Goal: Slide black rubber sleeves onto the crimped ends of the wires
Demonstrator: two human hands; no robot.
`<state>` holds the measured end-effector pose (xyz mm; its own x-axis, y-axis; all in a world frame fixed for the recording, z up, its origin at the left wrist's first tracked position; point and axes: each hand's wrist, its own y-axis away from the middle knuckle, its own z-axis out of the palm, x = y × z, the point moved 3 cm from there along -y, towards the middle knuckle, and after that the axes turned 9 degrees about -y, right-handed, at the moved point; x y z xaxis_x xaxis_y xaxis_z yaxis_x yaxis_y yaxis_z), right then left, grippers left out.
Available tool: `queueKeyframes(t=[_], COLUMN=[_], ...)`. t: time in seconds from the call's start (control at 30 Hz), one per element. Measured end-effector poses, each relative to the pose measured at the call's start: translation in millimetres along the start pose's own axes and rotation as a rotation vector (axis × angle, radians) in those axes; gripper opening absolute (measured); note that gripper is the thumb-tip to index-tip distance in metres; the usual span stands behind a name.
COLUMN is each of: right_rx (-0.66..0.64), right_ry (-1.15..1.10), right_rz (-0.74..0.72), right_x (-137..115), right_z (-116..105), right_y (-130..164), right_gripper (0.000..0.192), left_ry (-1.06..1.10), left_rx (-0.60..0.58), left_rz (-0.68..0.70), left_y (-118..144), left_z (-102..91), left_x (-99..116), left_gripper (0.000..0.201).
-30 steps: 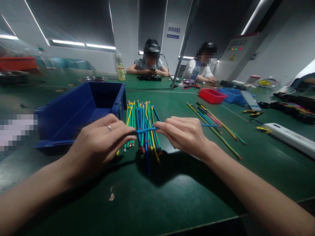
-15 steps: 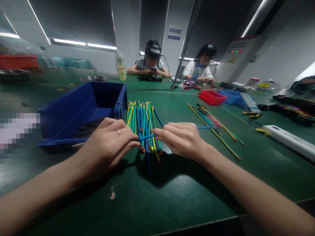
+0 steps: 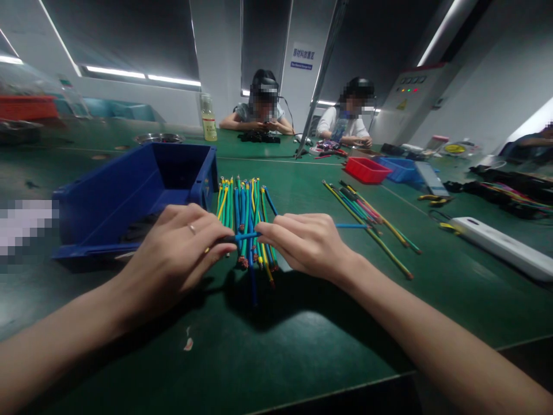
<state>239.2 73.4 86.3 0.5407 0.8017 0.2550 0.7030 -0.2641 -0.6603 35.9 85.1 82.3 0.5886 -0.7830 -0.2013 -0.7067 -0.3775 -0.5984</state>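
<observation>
A blue wire (image 3: 247, 236) runs level between my two hands, above a bundle of cut wires. My left hand (image 3: 181, 245), a ring on one finger, is closed in a pinch on the black sleeve (image 3: 227, 238) at the wire's left end. A small yellowish tip shows beneath those fingers. My right hand (image 3: 302, 239) pinches the blue wire itself, whose tail sticks out to the right past the knuckles. Below lies the bundle of blue, green and yellow wires (image 3: 242, 202), several with bare copper ends toward me.
A blue bin (image 3: 103, 190) with dark contents stands at left. More wires (image 3: 367, 230) lie to the right, with a white power strip (image 3: 496, 245) beyond. Farther back are a red tray (image 3: 366, 171), a blue tray (image 3: 395, 169) and a bottle (image 3: 208, 120). Two people sit across the green table.
The whole view has shifted slightly, so things sit a little further left. Both hands keep their pinch; more of the black sleeve and a yellowish tip now show at my left fingers.
</observation>
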Motion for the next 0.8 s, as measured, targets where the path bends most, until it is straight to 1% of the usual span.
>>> queueKeyframes(t=[0.1, 0.17, 0.3, 0.47, 0.6, 0.8], right_rx=[0.037, 0.041, 0.014, 0.013, 0.001, 0.021], right_ry=[0.019, 0.026, -0.021, -0.074, -0.107, -0.135], right_rz=[0.044, 0.077, 0.115, 0.126, 0.110, 0.108], right_x=[6, 10, 13, 7, 2, 1], right_z=[-4, -4, 1, 7, 8, 6], right_y=[-1, 0, 5, 6, 6, 6], right_gripper=[0.023, 0.024, 0.025, 0.025, 0.021, 0.019], left_ry=[-0.012, -0.003, 0.006, 0.025, 0.008, 0.000], left_rx=[0.078, 0.110, 0.099, 0.081, 0.061, 0.059], left_rz=[-0.075, -0.093, -0.068, -0.059, 0.003, -0.001], left_y=[-1, -1, 0, 2, 2, 1], left_z=[-6.6, -8.6, -6.3, -3.5, -2.9, -3.1], left_x=[-4, -5, -5, -5, -5, -6], left_gripper=[0.018, 0.020, 0.024, 0.021, 0.018, 0.016])
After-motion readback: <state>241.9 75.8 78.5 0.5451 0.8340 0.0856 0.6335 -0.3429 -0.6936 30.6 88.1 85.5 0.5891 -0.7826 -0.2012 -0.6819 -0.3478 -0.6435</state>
